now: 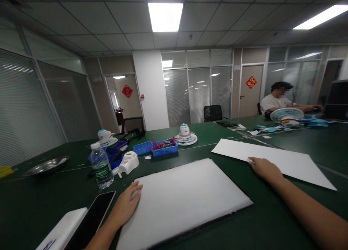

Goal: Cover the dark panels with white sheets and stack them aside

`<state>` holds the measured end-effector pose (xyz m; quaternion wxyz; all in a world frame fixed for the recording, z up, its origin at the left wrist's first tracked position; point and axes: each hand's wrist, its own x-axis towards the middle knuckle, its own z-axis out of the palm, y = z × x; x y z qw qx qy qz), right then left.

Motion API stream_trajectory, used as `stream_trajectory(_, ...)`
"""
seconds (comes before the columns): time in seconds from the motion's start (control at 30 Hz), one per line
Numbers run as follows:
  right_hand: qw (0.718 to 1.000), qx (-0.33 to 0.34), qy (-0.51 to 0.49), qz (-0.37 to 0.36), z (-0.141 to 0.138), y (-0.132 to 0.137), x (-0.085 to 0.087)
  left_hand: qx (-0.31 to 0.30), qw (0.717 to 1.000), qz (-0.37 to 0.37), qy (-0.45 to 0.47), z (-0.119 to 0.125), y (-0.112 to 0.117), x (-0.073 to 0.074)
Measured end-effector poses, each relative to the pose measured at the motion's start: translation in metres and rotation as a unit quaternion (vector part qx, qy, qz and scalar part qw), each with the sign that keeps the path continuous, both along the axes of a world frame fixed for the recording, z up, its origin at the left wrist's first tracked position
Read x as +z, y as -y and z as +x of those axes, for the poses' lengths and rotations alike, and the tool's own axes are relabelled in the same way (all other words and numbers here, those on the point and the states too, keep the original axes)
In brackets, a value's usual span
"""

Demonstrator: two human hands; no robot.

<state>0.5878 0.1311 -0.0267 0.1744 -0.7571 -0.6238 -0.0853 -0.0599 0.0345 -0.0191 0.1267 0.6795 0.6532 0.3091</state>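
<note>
White panel [187,199], edged in black, lies flat on the green tabletop [244,228] in front of me, my left hand [125,204] resting on its upper left side, fingers outstretched and lying close together. To the right, my right hand [268,172] meets the near edge of a white sheet [282,159], fingers held together; whether they pinch it I cannot tell. The two white pieces lie apart.

Beyond the panel sit two blue trays, side by side: the right tray [165,152] is heaped with red wires [164,144], while the left tray [143,147] shows its blue inside. Darker blue bins [110,150] stand farther left, partly hidden, their number unclear to me, one with something tan in it. One metal dish [51,164] shows a pale patch inside, scrap or glint. One capped clear bottle [101,163] with a green label stands upright near my left hand.

Counted around them: two domed white fan parts, one at left [106,137] and one at center [186,135]; one white housing [129,163]; one black-screened device [92,219] beside one white box [63,228]. At far right, one person [272,103] in white sits behind one round grille [287,114].
</note>
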Motion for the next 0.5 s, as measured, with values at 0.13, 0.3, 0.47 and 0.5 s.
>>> stream_trajectory(0.13, 0.999, 0.012, 0.03, 0.022, -0.018, 0.006, 0.009, 0.015, 1.0, 0.007, 0.001, -0.001, -0.003, -0.003)
stream_trajectory(0.3, 0.988, 0.12, 0.079, 0.061, -0.064, 0.026, 0.034, 0.017, 1.0, 0.012, 0.0, -0.004, -0.005, -0.006)
stream_trajectory(0.47, 0.897, 0.421, 0.131, 0.022, -0.149, 0.069, 0.046, 0.023, 0.999, 0.023, 0.031, -0.004, -0.004, -0.004)
stream_trajectory(0.5, 0.864, 0.484, 0.137, 0.016, -0.168, 0.081, 0.048, 0.019, 0.999, 0.023, 0.037, -0.003, -0.003, -0.003)
